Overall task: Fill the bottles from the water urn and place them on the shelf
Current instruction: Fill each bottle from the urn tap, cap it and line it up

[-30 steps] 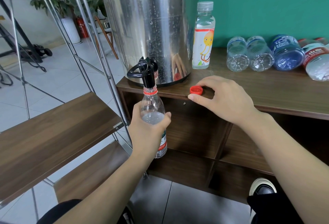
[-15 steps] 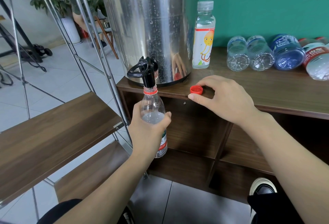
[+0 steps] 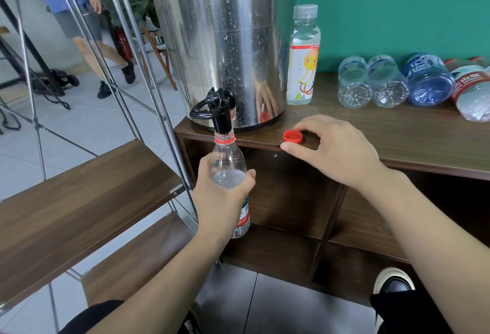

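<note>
- Left hand [image 3: 222, 195]: wrapped around the body of the clear bottle [image 3: 228, 174], fingers and thumb closed on it. The bottle is held upright, its long axis vertical, with the open neck and red collar ring directly under the black tap [image 3: 217, 113] of the water urn [image 3: 220, 42]. The neck touches or sits just below the spout.
- Fill level: the water surface stands at about the height of the gripping fingers, so the shoulder and neck are still empty. Judged status: filling is under way, not complete.
- Right hand [image 3: 336, 153]: rests on the front edge of the worktop [image 3: 384, 132], thumb and forefinger curled around the red cap [image 3: 292, 137], which lies open side up on the worktop.
- Governing relation: the cap lies to the right of the bottle neck and at nearly the same height. The right hand is the nearer hand to it. Capping would call for a short leftward carry once the bottle leaves the tap.
- Shelf [image 3: 79, 201]: lies to the left of the left hand and lower than the worktop, on the bottle side.
- Further bottles: one capped bottle [image 3: 303, 55] stands beside the urn; several others [image 3: 397, 81] lie on their sides at the right.
</note>
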A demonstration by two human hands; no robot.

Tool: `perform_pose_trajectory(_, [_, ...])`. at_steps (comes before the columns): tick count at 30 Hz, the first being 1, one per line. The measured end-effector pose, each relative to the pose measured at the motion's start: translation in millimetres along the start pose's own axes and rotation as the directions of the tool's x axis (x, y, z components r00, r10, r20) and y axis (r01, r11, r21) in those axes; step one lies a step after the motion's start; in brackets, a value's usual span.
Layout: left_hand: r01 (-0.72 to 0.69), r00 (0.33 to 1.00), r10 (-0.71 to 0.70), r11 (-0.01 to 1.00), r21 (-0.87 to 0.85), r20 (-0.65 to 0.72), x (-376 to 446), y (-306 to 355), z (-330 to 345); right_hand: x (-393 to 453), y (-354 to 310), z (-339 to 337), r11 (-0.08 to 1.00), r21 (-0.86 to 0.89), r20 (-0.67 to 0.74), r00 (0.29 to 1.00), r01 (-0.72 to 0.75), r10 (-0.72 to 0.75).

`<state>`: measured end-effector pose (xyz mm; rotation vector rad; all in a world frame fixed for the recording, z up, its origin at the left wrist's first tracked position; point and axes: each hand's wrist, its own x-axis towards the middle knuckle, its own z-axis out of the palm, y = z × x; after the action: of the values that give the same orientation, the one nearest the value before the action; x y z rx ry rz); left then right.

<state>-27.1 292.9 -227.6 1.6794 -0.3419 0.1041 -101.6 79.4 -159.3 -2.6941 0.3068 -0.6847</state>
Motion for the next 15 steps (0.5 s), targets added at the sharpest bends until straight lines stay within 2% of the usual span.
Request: perform_pose_trajectory(15, [0.012, 1.0, -0.012, 1.0, -0.012, 0.0, -1.0, -0.3, -0.2, 0.5, 0.6, 1.0, 1.0, 0.007, -0.006, 1.0, 0.015, -0.015])
